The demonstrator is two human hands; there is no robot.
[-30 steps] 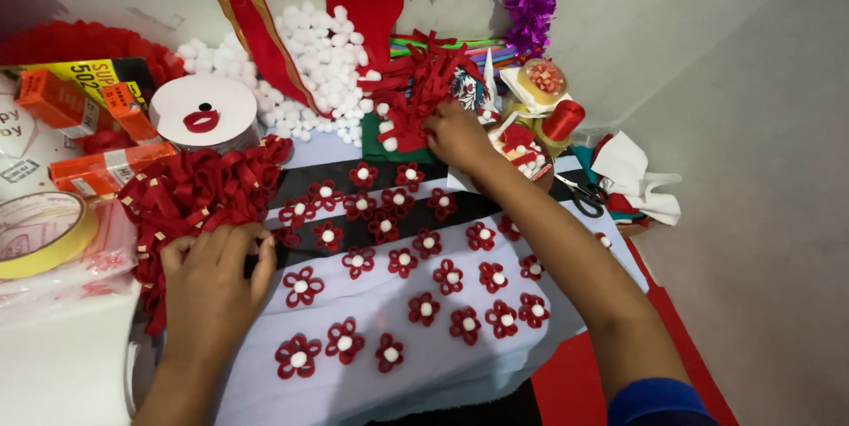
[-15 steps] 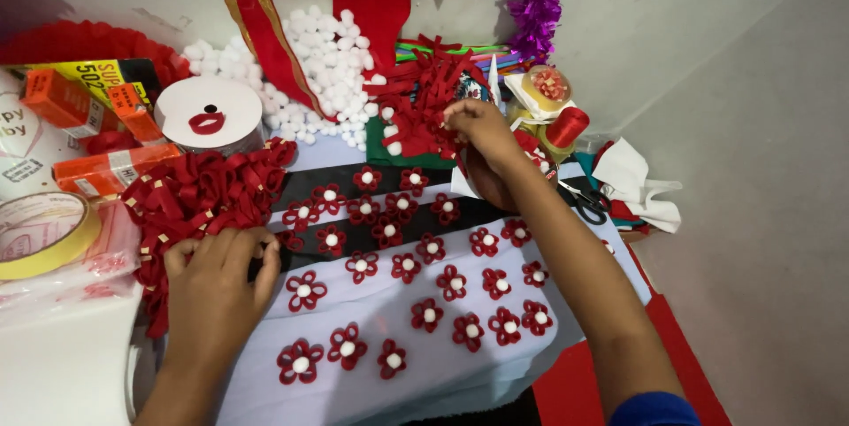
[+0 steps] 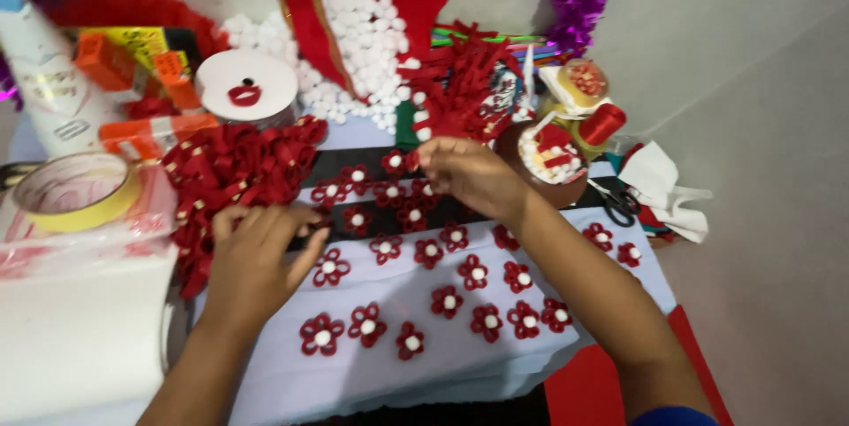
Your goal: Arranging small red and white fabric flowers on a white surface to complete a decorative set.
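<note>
Right hand [image 3: 469, 176] has drawn back from the red pile, fingers pinching a flower [image 3: 413, 161]; left hand [image 3: 256, 258] stays flat, released, on loops [image 3: 239, 169].

– Where is room left on the white sheet [image 3: 495, 373]?

– Bare cloth is found along its near edge, below the rows of red flowers [image 3: 451, 300]. A narrow lane is also left between flower rows.

– What is blocked?

– The left side is closed off by the red bow pile [image 3: 234, 165] and tape roll [image 3: 75, 191]. The far side is crowded by white pompoms [image 3: 363, 46] and a cup [image 3: 553, 161]; scissors [image 3: 619, 203] lie at the right.
</note>
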